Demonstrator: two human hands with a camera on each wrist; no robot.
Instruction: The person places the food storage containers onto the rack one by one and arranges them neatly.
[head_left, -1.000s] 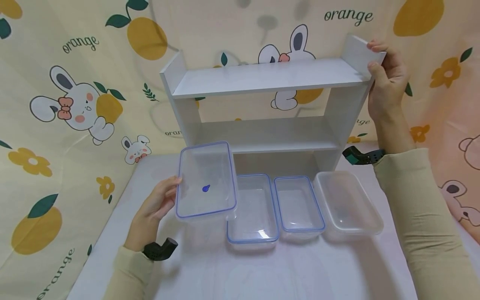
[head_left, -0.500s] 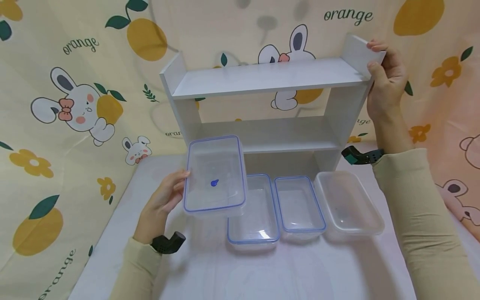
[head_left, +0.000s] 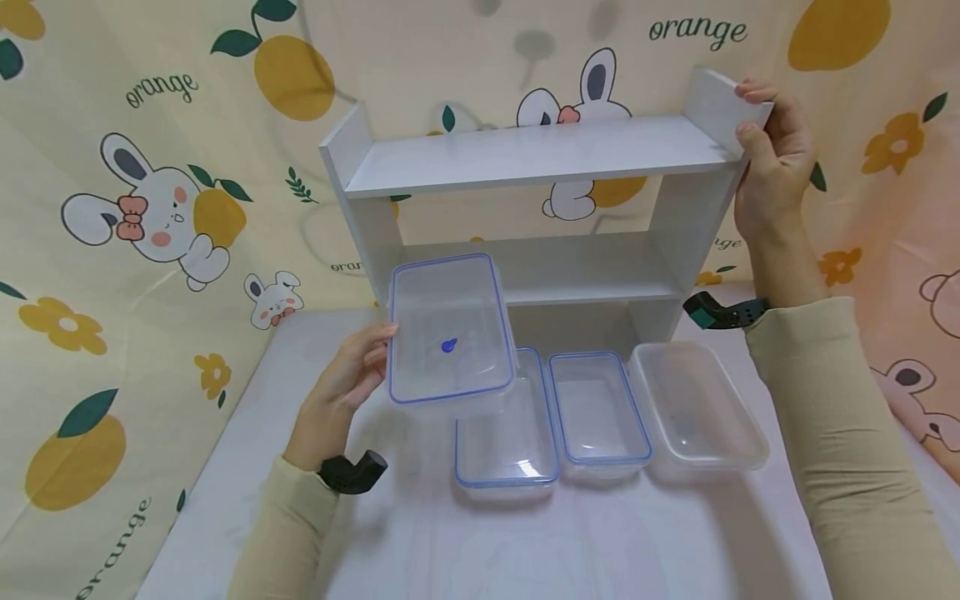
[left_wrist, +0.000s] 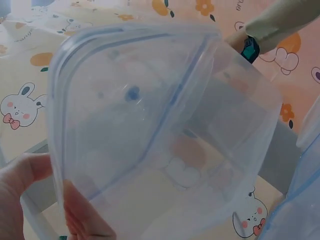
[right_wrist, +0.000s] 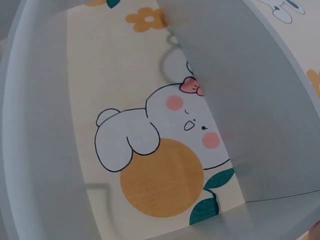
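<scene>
My left hand [head_left: 339,400] pinches the left edge of a clear plastic food container [head_left: 450,296], holding it raised in front of the shelf's left part. The container's lid has a blue seal and a small blue valve. In the left wrist view, thumb and fingers [left_wrist: 82,212] are at the edge of this container [left_wrist: 165,165]. At the upper right, my right hand [head_left: 776,167] grips the side panel of a white shelf unit [head_left: 540,154]. The right wrist view has only the shelf's boards [right_wrist: 40,125] and the cloth behind, with the right hand out of sight.
On the white table [head_left: 600,542], before the shelf, stand two blue-sealed containers, a larger [head_left: 506,433] and a smaller one [head_left: 600,408]. To their right is a frosted container [head_left: 697,408]. A printed cloth [head_left: 180,333] hangs behind and at the sides.
The left hand has carried the lidded container up and to the right, nearer the middle shelf board. My right hand has stayed on the shelf's side panel.
</scene>
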